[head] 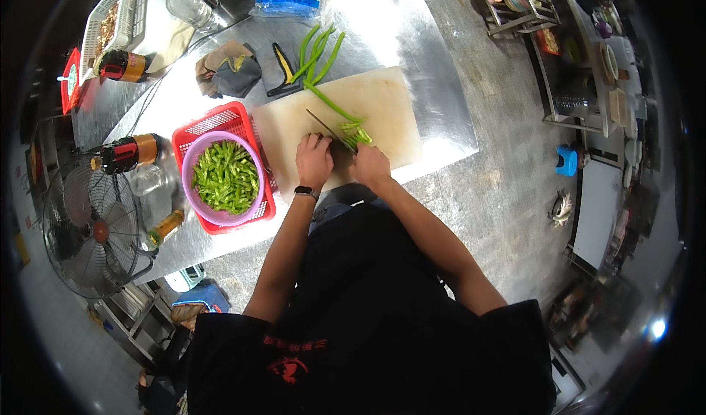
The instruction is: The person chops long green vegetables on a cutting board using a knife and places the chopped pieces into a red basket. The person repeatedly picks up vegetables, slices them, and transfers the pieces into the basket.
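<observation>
My right hand [370, 166] is closed around the handle of a kitchen knife [320, 120], whose dark blade slants up and left over the white cutting board [386, 100]. Beside the blade is my left hand [314, 160], fingers curled; whether they press on the blade or hold something is hidden. Cut green pepper pieces [357, 134] lie just right of the knife. One long green pepper [333, 104] stretches across the board towards them, and several whole ones [320, 51] lie beyond its far edge. A purple bowl [190, 197] full of cut green peppers rests on a red plastic basket [248, 118], left of the board.
Gloves [229, 70], a black-and-yellow item [284, 65] and a blue plastic package [287, 0] lie on the metal table [441, 84]. Bottles [129, 153] and a fan [99, 230] stand left. Right, a blue stool [566, 160] is on the floor. A person [160, 387] is at lower left.
</observation>
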A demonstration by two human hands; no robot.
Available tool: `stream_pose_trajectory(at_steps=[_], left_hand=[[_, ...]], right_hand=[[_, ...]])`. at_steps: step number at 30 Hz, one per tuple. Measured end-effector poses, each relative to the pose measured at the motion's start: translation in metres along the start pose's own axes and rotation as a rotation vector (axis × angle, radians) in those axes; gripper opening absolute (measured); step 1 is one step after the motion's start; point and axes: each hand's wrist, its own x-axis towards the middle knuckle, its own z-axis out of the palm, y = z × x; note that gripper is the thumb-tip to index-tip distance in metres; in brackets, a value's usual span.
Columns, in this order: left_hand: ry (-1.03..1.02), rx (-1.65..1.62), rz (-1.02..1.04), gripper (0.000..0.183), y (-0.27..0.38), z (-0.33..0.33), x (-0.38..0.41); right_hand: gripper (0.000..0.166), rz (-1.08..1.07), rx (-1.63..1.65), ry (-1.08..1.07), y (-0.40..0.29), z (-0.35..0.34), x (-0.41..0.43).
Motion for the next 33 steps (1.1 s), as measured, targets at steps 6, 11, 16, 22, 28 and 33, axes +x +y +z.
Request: stream_pose_trajectory(at_steps=[6,11,16,22,28,33], left_hand=[[0.036,0.011,0.011,0.039,-0.001,-0.002,-0.005],[0.022,-0.027,0.008,0.036,-0.004,-0.002,-0.003],[0.034,-0.077,-0.045,0.034,-0.009,0.003,-0.008],[0.055,-0.106,-0.078,0.036,-0.011,0.002,-0.010],[0.041,-0.142,-0.076,0.034,-0.019,0.001,-0.014],[-0.061,-0.244,0.045,0.024,-0.012,-0.004,-0.010]], right_hand=[[0.030,-0.016,-0.136,-0.093,-0.015,-0.015,-0.009],[0.026,-0.053,-0.117,-0.024,-0.012,-0.003,0.009],[0.026,0.037,-0.096,-0.139,-0.016,-0.005,0.006],[0.027,-0.024,-0.140,-0.142,-0.030,-0.014,0.011],[0.023,0.032,-0.031,-0.140,-0.023,0.013,0.022],[0.023,0.015,0.074,-0.120,-0.002,0.001,0.026]])
